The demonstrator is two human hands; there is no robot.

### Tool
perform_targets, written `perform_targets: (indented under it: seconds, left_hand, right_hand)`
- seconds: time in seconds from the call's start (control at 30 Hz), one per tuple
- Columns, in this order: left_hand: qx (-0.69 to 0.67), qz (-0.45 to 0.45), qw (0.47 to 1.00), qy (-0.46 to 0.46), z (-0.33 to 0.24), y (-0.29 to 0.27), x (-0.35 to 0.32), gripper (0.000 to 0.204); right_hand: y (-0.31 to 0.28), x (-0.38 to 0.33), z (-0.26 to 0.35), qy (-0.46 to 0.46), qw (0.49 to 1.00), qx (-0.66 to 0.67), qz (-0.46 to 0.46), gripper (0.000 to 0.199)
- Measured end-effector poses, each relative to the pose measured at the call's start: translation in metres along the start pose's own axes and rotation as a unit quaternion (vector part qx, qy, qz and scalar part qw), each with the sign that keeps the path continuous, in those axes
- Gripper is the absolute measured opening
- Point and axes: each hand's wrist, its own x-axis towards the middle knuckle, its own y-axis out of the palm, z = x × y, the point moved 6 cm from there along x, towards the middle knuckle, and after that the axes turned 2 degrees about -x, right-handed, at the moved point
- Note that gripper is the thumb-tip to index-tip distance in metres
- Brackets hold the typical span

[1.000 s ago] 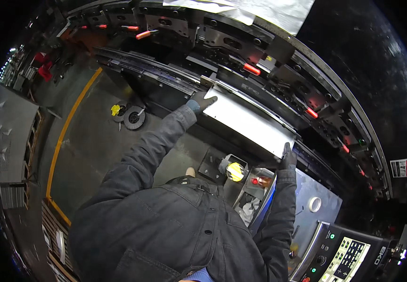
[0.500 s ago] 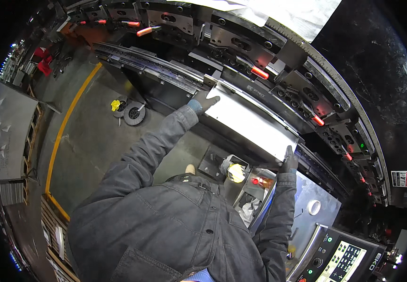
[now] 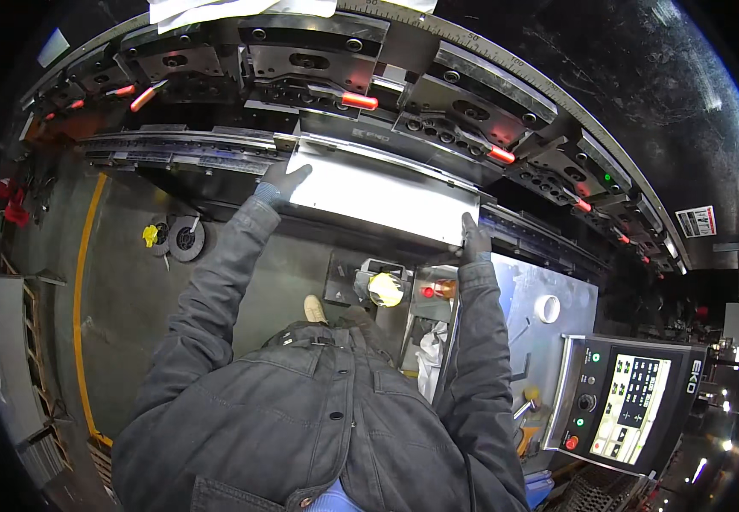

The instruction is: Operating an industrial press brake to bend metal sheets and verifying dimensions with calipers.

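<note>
A bright, pale sheet metal panel [image 3: 378, 189], long and narrow, lies against the lower beam [image 3: 173, 158] of a press brake, below its upper tooling [image 3: 309, 64]. My gloved left hand [image 3: 284, 183] grips its left end, with the thumb over the top face. At the opposite end my gloved right hand [image 3: 474, 239] holds the right edge, thumb on top. The fingers of both hands are largely hidden under the panel. Its far edge sits close to the tooling line; whether it is clamped there I cannot tell.
Red-orange levers [image 3: 359, 101] line the upper tooling. To the right stand a metal table [image 3: 566, 286] with a tape roll [image 3: 547, 309] and a control panel [image 3: 621, 405] with a lit screen. An open drawer [image 3: 412, 337] is by my right arm. Reels [image 3: 186, 239] lie on the floor at left.
The view has turned, so the panel and machine now appear more level and farther left. Both hands keep their hold on the panel's ends.
</note>
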Motion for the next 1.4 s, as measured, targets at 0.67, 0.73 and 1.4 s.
perform_targets:
  seconds: [0.67,0.73,1.4]
  left_hand:
    - [0.058,0.02,0.998,0.003,-0.009,0.001,-0.002,0.063]
    - [0.055,-0.012,0.998,0.015,-0.008,-0.002,-0.003,0.062]
    - [0.065,-0.034,0.996,0.045,-0.033,-0.012,-0.013,0.058]
  right_hand:
    - [0.0,-0.013,0.018,-0.017,0.996,0.083,0.027,0.041]
    - [0.001,-0.019,0.027,-0.009,0.995,0.092,0.025,0.04]
    - [-0.003,-0.006,0.009,0.019,0.995,0.09,0.034,0.047]
